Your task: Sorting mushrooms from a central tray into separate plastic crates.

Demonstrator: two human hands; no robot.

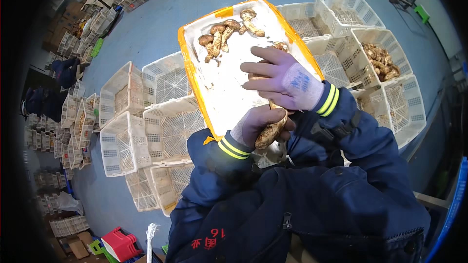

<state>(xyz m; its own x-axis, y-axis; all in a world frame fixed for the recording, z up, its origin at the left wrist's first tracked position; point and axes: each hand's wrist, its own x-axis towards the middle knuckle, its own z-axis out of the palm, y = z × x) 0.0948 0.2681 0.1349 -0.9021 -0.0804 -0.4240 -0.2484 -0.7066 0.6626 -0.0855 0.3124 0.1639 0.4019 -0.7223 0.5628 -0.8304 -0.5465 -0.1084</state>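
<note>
My gloved left hand (261, 124) is closed around a brown mushroom (272, 133), held tilted in front of my jacket at the near end of a white box (219, 95) with yellow-orange tape along its rim. Just above it, my gloved right hand (285, 80) reaches over the box with its fingers spread. Something brown, probably a mushroom, shows between those fingers; whether it is gripped is hidden. Several thick-stemmed mushrooms (216, 39) lie at the box's far end, and one more mushroom (252, 23) lies to their right. Another mushroom cap (280, 46) peeks out beyond my right hand.
White plastic crates (172, 128) stand on the blue floor (146, 36) to both sides of the box. One right-hand crate (382, 58) holds a heap of mushrooms. At far left, people in dark clothing (65, 71) are among stacked crates. A red-and-white box (120, 244) sits lower left.
</note>
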